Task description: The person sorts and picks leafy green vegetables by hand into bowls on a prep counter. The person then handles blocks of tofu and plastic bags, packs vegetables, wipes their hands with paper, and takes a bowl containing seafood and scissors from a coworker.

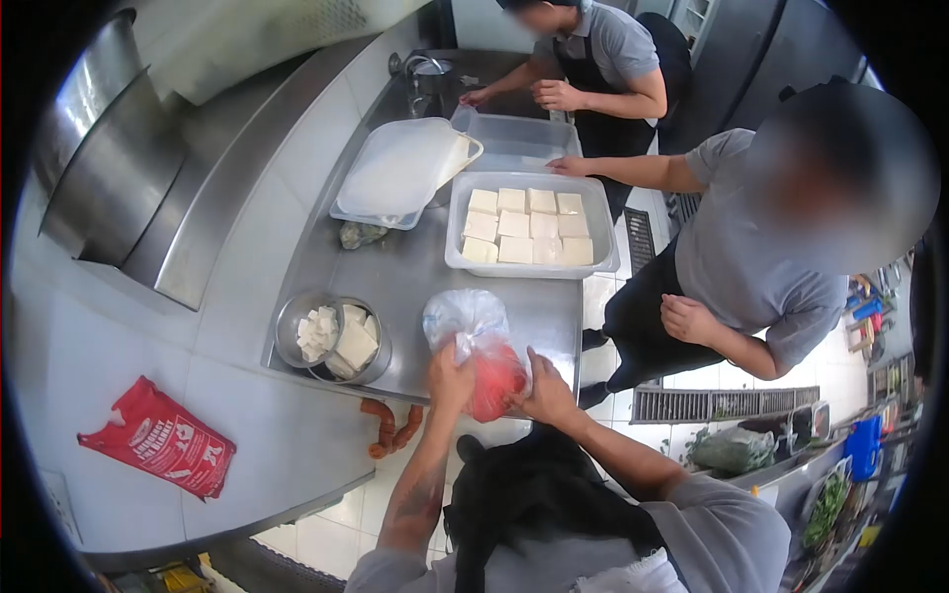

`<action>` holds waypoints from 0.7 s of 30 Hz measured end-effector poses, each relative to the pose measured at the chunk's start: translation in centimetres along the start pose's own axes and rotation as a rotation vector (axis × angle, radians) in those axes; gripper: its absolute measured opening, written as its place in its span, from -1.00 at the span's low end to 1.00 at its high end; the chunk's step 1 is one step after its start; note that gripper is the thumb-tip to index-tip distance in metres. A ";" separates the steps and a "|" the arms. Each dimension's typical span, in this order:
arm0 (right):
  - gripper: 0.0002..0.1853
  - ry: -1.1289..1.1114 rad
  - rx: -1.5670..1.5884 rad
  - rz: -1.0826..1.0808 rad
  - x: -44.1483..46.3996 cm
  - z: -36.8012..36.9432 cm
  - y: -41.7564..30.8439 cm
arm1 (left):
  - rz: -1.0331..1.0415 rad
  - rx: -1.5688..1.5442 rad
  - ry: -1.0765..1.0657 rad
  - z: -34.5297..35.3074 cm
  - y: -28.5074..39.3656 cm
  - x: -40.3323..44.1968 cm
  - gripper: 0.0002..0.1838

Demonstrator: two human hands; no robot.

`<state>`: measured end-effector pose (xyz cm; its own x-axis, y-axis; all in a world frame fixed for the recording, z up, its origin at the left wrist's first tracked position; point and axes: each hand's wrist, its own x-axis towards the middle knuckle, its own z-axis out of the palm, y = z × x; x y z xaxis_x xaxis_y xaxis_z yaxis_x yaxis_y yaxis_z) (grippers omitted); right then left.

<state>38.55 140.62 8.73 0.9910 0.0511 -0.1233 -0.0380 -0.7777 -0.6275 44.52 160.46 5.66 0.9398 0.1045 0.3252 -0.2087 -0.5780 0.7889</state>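
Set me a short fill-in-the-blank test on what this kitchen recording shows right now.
1. The left hand and right hand are at a plastic bag whose lower part looks ____.
2. The packet on the counter has large lettering in ____.
3. The pale pieces in the round bowl are ____ than the pale blocks in the tub.

Missing words: red; white; smaller.

The clear plastic bag [465, 314] bulged, crinkled and whitish at 12 o'clock, was gathered in at its middle, and showed red at 6 o'clock, over the bench's [405, 267] near edge. The left hand [452, 381] gripped it from 8 o'clock; the right hand [546, 393] touched it from 4. Pale square blocks [514, 224] lay in rows inside a translucent tub [458, 217] at 1 o'clock from it.
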 end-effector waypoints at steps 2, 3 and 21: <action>0.19 -0.089 0.118 0.010 0.5 2.1 1.0 | 0.036 0.039 -0.033 -1.4 2.2 0.3 -0.80; 0.19 -0.075 0.127 0.014 1.3 3.4 1.4 | 0.063 0.076 -0.049 -1.8 3.2 0.7 -0.81; -0.23 0.192 0.149 -0.323 4.6 6.9 -4.6 | 0.117 0.147 0.371 -9.4 2.7 6.6 -0.68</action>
<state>42.43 148.75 5.74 0.9603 0.1497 0.2354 0.2756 -0.6404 -0.7169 47.57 167.20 14.87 0.7449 0.3006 0.5956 -0.2420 -0.7102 0.6611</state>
